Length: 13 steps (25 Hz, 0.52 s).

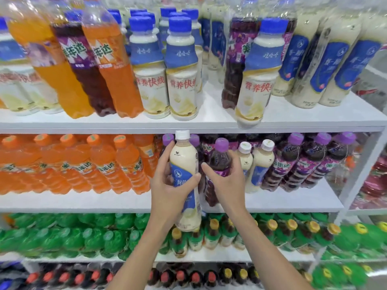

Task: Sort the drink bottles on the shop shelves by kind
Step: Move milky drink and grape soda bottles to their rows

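Bottles crowd the white middle shelf (83, 203), and both of the person's hands are busy at its centre. The left hand (169, 191) holds a cream-coloured plastic milk-tea bottle with a white cap and a blue label (184, 162), with the thumb laid across the label. That bottle is out in front of the middle shelf, off the board. Its cap reaches the top of the shelf's opening and its base hangs below the shelf's front edge.

The right hand (227, 181) is wrapped round a dark purple plastic soda bottle with a purple cap (219, 155). It leans a little at the centre of the middle shelf, just beside the milk-tea bottle. Whether its base rests on the board I cannot tell.

Rows of orange soda bottles with orange caps (100, 164) fill the left part of the middle shelf. On its right part, two more cream bottles with white caps (259, 164) stand just beside the gripped purple one, with a cluster of purple-capped soda bottles (303, 162) beyond them. Green-capped bottles (83, 235) pack the level under the middle shelf.
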Tool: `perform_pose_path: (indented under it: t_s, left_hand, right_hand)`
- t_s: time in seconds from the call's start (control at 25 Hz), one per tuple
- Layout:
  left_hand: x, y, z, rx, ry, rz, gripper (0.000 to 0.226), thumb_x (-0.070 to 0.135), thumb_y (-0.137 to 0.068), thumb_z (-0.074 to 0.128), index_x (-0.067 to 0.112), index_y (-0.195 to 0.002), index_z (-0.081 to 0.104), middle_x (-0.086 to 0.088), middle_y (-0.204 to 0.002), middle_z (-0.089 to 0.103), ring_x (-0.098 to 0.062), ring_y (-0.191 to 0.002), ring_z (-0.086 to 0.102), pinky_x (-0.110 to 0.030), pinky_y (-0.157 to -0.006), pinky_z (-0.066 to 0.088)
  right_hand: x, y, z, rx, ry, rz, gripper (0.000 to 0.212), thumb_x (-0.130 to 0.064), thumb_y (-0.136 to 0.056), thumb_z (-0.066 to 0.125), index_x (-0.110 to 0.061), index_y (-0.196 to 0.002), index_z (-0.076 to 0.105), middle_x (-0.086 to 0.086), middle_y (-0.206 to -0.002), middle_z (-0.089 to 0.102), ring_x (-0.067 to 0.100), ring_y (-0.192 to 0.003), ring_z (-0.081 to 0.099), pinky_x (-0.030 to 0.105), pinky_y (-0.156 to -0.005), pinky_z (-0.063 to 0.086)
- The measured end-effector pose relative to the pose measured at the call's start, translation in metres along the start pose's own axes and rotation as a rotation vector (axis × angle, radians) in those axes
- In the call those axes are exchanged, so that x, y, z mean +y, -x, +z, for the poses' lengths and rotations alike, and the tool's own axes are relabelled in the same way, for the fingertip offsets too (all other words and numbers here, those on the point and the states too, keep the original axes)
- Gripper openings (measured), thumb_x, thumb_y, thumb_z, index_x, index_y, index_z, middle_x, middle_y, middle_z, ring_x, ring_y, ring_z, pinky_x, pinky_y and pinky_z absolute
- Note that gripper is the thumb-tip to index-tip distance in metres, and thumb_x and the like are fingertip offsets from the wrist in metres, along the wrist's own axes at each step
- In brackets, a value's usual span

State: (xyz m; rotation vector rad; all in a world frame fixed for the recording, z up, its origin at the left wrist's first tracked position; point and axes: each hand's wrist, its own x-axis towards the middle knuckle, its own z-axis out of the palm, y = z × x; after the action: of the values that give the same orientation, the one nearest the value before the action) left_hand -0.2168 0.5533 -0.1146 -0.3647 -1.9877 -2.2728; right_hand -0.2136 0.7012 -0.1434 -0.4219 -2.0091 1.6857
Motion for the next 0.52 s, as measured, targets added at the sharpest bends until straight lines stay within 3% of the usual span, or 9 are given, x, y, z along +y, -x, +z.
perform_pose_path:
  t_s: [0.12, 0.28, 0.44, 0.52]
  left_hand:
    - [-0.002, -0.005, -0.003, -0.005, 0.051, -0.006, 0.085, -0.010, -0.081, 0.078, 0.035, -0.147, 0.048, 0.015, -0.143, 0.061, -0.008, -0.122, 0.066, -0.026, -0.086, 0.061]
    - [0.000, -0.010, -0.003, -0.004, 0.087, -0.022, 0.086, -0.018, -0.079, 0.075, 0.032, -0.144, 0.049, 0.025, -0.128, 0.068, -0.006, -0.112, 0.070, -0.024, -0.080, 0.061]
    - [-0.002, -0.010, -0.004, 0.018, 0.086, -0.027, 0.086, -0.019, -0.078, 0.076, 0.031, -0.143, 0.050, 0.024, -0.126, 0.069, -0.007, -0.109, 0.071, -0.024, -0.078, 0.061]
    - [-0.003, -0.008, -0.003, 0.027, 0.077, -0.028, 0.086, -0.017, -0.078, 0.077, 0.032, -0.143, 0.050, 0.023, -0.127, 0.069, -0.007, -0.110, 0.071, -0.025, -0.079, 0.061]
  right_hand:
    - [0.008, -0.006, 0.014, 0.000, 0.048, 0.018, 0.066, -0.037, -0.087, 0.080, -0.025, -0.140, 0.043, -0.005, -0.132, 0.060, 0.012, -0.123, 0.059, 0.043, -0.105, 0.049]
    - [0.012, -0.011, 0.021, -0.006, 0.040, 0.036, 0.058, -0.025, -0.091, 0.076, -0.035, -0.135, 0.039, -0.006, -0.129, 0.057, 0.007, -0.119, 0.057, 0.041, -0.106, 0.048]
    - [0.014, -0.014, 0.026, -0.045, 0.068, 0.079, 0.082, -0.045, -0.086, 0.073, -0.024, -0.152, 0.028, -0.001, -0.148, 0.045, 0.014, -0.138, 0.045, 0.045, -0.115, 0.042]
    - [0.012, -0.015, 0.024, -0.060, 0.103, 0.090, 0.084, -0.040, -0.087, 0.075, -0.024, -0.153, 0.027, -0.002, -0.148, 0.046, 0.014, -0.138, 0.046, 0.045, -0.115, 0.042]
